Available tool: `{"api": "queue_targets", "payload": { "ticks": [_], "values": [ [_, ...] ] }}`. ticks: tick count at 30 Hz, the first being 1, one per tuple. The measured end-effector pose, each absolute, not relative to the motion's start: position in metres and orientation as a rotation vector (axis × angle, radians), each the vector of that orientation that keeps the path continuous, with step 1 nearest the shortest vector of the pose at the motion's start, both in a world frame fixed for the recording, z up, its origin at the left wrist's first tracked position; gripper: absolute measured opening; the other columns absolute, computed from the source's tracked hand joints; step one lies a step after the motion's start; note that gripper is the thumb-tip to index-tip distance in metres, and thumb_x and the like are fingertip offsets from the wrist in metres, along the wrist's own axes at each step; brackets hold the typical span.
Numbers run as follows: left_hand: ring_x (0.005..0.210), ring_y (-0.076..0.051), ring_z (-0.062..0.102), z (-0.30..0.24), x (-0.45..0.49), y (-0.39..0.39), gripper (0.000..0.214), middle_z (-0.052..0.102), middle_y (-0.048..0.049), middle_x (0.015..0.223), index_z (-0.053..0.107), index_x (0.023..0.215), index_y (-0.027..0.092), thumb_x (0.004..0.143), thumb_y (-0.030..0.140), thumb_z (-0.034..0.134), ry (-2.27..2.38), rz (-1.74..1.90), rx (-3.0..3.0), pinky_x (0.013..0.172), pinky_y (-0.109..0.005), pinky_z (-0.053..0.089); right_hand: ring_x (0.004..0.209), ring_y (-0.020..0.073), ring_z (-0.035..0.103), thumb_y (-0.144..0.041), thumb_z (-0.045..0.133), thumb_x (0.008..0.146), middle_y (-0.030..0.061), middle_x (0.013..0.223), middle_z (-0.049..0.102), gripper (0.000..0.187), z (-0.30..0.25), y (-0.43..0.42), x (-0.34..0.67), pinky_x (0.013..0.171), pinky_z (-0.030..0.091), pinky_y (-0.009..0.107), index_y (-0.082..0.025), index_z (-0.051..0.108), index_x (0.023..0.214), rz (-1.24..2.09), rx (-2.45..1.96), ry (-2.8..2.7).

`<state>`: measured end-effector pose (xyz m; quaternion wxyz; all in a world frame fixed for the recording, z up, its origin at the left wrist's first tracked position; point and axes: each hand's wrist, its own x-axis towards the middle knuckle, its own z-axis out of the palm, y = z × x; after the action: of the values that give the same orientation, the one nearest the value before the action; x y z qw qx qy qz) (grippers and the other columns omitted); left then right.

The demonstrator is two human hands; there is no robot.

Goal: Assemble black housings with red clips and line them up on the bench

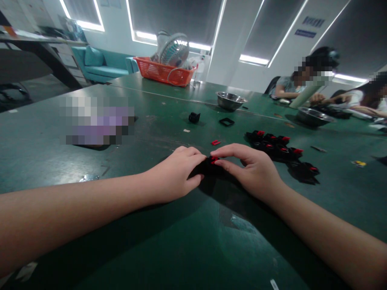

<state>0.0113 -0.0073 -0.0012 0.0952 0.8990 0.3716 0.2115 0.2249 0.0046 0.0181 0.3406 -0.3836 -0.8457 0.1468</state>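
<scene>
My left hand (180,174) is closed around a black plastic part (197,168) on the green table, and much of that part is hidden by the fingers. Thumb and forefinger of my right hand (252,169) pinch a small red plastic piece (214,160) at the black part's right end. Whether the red piece sits inside the black part I cannot tell. Just beyond the fingers lies a loose red clip (215,142). To the right, several black parts with red pieces (273,147) stand grouped together, and one more (305,171) lies nearer to me.
Farther back are a black block (194,117), a black square frame (226,122) and two metal bowls, one (230,100) central and one (314,117) to the right. An orange basket (166,72) holds a fan. Two people sit at the right. A blurred purple item (99,125) lies left.
</scene>
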Motion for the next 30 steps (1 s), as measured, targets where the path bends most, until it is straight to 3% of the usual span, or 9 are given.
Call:
{"api": "queue_targets", "payload": {
  "ticks": [30],
  "values": [
    [0.111,-0.027,0.055,-0.0018,0.0112,-0.0072,0.029,0.062,-0.0131,0.119,0.06,0.115,0.012,0.088,0.023,0.055,1.122,0.614,2.683,0.102,-0.046,0.044,0.093,0.0208,0.07,-0.02,0.063,0.085,0.0038,0.1,0.076,0.019,0.0165,0.0065,0.2258,0.09,0.055,0.039,-0.024,0.075,0.1,0.357,-1.018,-2.222]
  ]
}}
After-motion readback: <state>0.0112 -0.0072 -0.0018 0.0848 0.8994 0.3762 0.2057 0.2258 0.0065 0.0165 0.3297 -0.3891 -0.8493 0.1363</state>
